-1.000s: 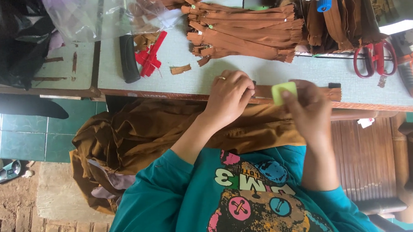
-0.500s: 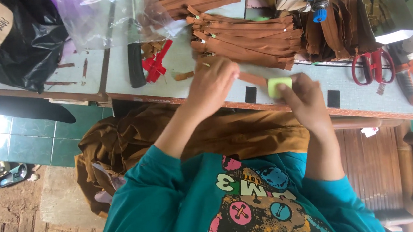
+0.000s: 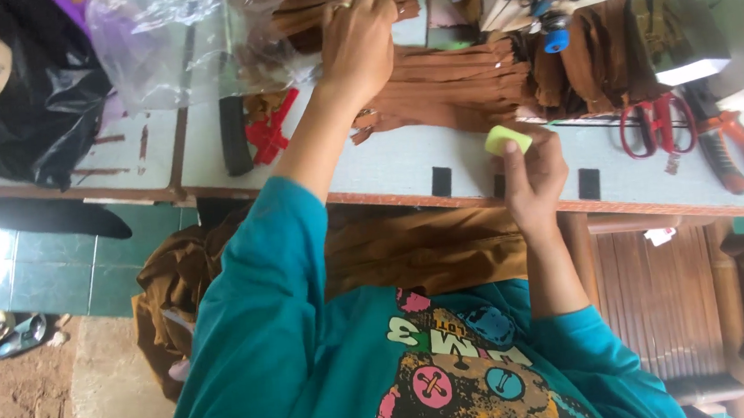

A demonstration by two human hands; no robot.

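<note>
Left hand clamped over soft, limp brown fabric strips — best pinched mid-bundle, likely floppy and light — right hand pinching a small yellow-green chalk block at its fingertips, just above the table edge.

Matt brown cloth strips, soft and creased, stacked under the left hand. Small yellow-green chalk block, dull and powdery-looking, pinched in the right hand. Pale grey tabletop: smooth, matt, scuffed, with a raw wood edge. At 11 o'clock of the strips, clear plastic bag, glossy and crinkled. Further at 9 o'clock, black plastic bag, shiny. At 3 o'clock, red-handled scissors, smooth plastic grips. Teal knit sleeve, matt.
</note>
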